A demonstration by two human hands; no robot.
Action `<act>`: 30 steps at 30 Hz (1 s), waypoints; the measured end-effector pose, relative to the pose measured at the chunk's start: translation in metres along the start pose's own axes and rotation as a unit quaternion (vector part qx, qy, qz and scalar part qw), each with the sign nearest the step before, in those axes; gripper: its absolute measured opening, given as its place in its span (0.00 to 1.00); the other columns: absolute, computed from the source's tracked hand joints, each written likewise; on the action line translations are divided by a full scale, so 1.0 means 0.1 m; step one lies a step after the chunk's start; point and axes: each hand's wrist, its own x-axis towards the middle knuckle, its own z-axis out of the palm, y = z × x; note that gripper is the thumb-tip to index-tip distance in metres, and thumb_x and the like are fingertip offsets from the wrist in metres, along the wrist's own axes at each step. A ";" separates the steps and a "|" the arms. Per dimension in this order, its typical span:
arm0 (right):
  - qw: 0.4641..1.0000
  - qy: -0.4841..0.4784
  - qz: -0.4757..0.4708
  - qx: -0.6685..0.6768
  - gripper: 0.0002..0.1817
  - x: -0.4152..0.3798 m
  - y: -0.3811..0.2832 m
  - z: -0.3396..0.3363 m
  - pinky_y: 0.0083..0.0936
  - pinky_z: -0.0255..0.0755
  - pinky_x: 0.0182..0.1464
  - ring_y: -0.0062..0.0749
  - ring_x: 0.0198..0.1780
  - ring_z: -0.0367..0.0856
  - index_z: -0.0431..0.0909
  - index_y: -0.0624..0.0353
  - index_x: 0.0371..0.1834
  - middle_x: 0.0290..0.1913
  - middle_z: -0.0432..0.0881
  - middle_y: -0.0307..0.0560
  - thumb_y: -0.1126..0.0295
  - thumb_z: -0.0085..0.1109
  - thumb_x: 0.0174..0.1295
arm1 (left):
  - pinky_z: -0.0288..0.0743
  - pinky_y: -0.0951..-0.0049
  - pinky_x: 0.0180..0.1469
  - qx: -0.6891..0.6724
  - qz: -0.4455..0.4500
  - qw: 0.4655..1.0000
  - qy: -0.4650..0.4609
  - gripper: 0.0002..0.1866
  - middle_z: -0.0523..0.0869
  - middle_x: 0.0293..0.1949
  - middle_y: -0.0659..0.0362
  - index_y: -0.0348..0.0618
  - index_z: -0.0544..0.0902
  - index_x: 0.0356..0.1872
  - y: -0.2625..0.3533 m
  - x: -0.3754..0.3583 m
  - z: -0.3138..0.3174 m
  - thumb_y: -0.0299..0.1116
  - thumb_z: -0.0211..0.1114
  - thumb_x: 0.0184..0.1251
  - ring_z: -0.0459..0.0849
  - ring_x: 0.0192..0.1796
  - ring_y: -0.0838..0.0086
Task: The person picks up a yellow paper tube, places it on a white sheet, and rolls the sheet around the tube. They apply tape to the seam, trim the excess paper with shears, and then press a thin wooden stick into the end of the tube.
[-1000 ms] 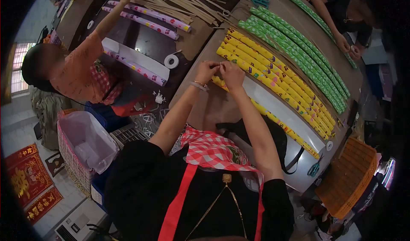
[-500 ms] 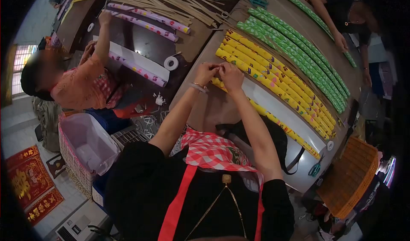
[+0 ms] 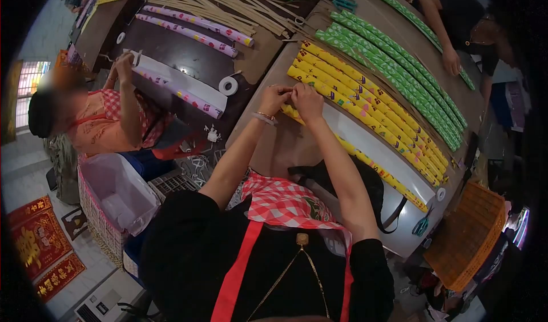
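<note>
Around us the room falls off into dark, curved corners, and the brown bench (image 3: 281,157) runs under our arms toward the upper right of the frame. Our left hand (image 3: 275,98) and right hand (image 3: 308,101) meet near the middle, fingers curled, fingertips touching or nearly so. Whatever may lie between them is too small to make out, so we cannot tell whether either is clamped on anything.

Just below them, the near yellow roll (image 3: 374,168) slants down to the right, its upper end partly hidden by our right hand and forearm. A white sheet (image 3: 389,163) shows between it and the stacked yellow rolls (image 3: 365,100), which cover its far edge. Green rolls (image 3: 394,68) lie beyond. Our right forearm hides part of a black bag (image 3: 368,186), its shape lost in shadow.

At the left, a person (image 3: 108,119) in an orange top holds both hands up by the end of a pink-patterned roll (image 3: 181,95); what the fingers grip is unclear. At the upper right, another person (image 3: 459,16) leans in, one hand (image 3: 451,62) beside a green roll's end, the other too dim to find. Lower right, a wicker basket (image 3: 465,230) sinks partly into shadow.
</note>
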 end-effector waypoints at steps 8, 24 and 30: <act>0.998 0.046 0.011 0.051 0.07 -0.05 0.01 0.05 0.31 0.73 0.29 0.35 0.33 0.78 0.70 0.56 0.26 0.28 0.76 0.42 0.65 0.54 0.52 | 0.72 0.79 0.31 0.046 -0.014 0.999 0.008 0.10 0.82 0.30 0.57 0.34 0.80 0.37 0.12 -0.03 -0.02 0.29 0.58 0.56 0.80 0.29 0.77; 0.996 0.024 0.040 0.071 0.06 -0.03 0.00 -0.01 0.31 0.73 0.29 0.34 0.32 0.78 0.71 0.54 0.26 0.28 0.76 0.41 0.65 0.54 0.51 | 0.73 0.77 0.30 -0.011 -0.010 1.000 0.016 0.10 0.83 0.26 0.53 0.37 0.82 0.32 0.02 0.01 0.01 0.30 0.62 0.49 0.82 0.27 0.74; 0.998 0.014 0.040 0.047 0.07 -0.01 -0.04 0.01 0.33 0.72 0.30 0.38 0.34 0.77 0.71 0.55 0.26 0.29 0.76 0.43 0.65 0.54 0.51 | 0.73 0.79 0.29 -0.021 -0.023 0.999 -0.008 0.10 0.83 0.26 0.58 0.35 0.81 0.36 0.10 -0.02 -0.02 0.28 0.59 0.55 0.80 0.26 0.79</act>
